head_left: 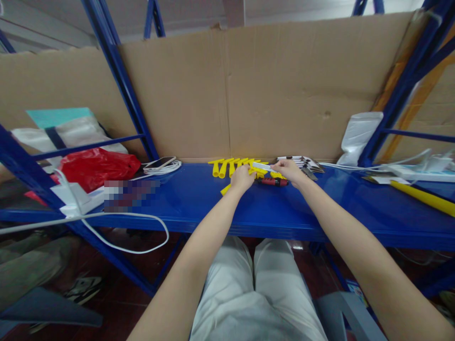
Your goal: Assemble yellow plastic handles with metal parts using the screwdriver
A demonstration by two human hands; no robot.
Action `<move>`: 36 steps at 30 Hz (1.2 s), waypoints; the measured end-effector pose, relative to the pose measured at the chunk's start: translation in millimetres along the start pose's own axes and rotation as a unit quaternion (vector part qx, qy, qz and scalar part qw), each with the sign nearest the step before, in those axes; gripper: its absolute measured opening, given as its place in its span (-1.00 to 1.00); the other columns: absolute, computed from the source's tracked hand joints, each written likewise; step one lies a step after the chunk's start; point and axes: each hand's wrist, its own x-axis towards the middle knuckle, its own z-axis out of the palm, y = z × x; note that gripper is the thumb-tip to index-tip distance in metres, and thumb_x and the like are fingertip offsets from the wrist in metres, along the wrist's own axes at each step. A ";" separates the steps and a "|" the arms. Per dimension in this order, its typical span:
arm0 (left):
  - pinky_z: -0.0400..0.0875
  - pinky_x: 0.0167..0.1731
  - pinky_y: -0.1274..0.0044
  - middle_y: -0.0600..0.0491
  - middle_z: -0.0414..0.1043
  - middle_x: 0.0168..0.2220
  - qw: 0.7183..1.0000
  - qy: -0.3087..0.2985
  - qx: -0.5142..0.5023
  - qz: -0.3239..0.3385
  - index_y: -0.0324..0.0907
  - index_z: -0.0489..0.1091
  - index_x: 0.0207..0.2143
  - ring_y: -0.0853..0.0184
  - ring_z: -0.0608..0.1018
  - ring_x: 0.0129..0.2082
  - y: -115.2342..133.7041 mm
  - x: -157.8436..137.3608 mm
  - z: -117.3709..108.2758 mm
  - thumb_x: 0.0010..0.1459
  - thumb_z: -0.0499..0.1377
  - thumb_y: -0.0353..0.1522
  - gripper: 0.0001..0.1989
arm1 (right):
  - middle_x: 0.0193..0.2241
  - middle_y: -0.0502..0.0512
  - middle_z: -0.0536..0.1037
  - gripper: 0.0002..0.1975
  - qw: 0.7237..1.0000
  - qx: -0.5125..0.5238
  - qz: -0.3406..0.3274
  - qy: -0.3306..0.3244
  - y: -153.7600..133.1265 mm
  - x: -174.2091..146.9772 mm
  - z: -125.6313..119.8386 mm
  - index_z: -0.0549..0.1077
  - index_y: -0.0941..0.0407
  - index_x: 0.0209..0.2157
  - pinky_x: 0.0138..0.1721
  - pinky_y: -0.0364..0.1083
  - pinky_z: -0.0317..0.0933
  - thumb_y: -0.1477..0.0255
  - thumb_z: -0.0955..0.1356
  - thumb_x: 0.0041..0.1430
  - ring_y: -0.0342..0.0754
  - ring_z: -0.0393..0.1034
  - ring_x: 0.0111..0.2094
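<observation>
At the far side of the blue bench, my right hand (pixel 288 171) is closed on the right end of a flat, pale strip (pixel 262 166). My left hand (pixel 243 178) is closed at the strip's other end, around a yellow plastic piece (pixel 225 190) whose wider end sticks out below the hand. Several similar yellow pieces (pixel 222 168), each with a tube-like end and a thin arm, lie in a row just left of and behind my left hand. A red and black screwdriver-like tool (pixel 273 182) rests between my hands. My fingers hide how strip and piece meet.
Black and white packets (pixel 308 163) lie behind my right hand. Leftward are a phone (pixel 161 163), a coiled white cable (pixel 170 167) and a red bag (pixel 99 166). A long yellow object (pixel 423 198) lies far right. Cardboard (pixel 277 90) and blue posts (pixel 119 80) enclose the bench.
</observation>
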 end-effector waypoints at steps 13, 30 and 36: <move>0.35 0.08 0.43 -0.08 0.51 0.03 0.997 0.020 -0.030 0.073 -0.23 0.48 -0.02 0.21 0.51 0.05 -1.9 2.8 5.9 0.21 0.17 -0.34 -0.70 | -0.68 -0.03 0.41 -0.73 0.998 -0.037 -0.002 -0.060 -8.2 -11.5 2.3 0.34 0.13 -0.72 -0.42 -0.16 0.12 0.49 0.38 -0.01 -0.19 0.22 -0.56; 0.32 0.11 0.44 -0.06 0.49 0.06 0.994 0.011 -0.032 0.109 -0.21 0.47 -0.01 0.24 0.49 0.06 -1.0 1.5 5.5 0.22 0.17 -0.35 -0.70 | -0.68 -0.03 0.38 -0.82 0.996 0.001 0.051 -0.080 -13.7 -13.3 -1.7 0.43 0.14 -0.63 -0.47 -0.16 0.12 0.41 0.40 -0.03 -0.17 0.21 -0.56; 0.33 0.10 0.45 -0.06 0.50 0.04 0.993 0.014 -0.037 0.115 -0.21 0.48 -0.03 0.23 0.50 0.05 -1.1 1.1 4.3 0.21 0.17 -0.36 -0.71 | -0.69 -0.04 0.36 -0.80 0.995 0.003 0.069 -0.075 -20.7 -17.6 -1.0 0.40 0.15 -0.63 -0.49 -0.18 0.08 0.48 0.35 0.04 -0.20 0.15 -0.59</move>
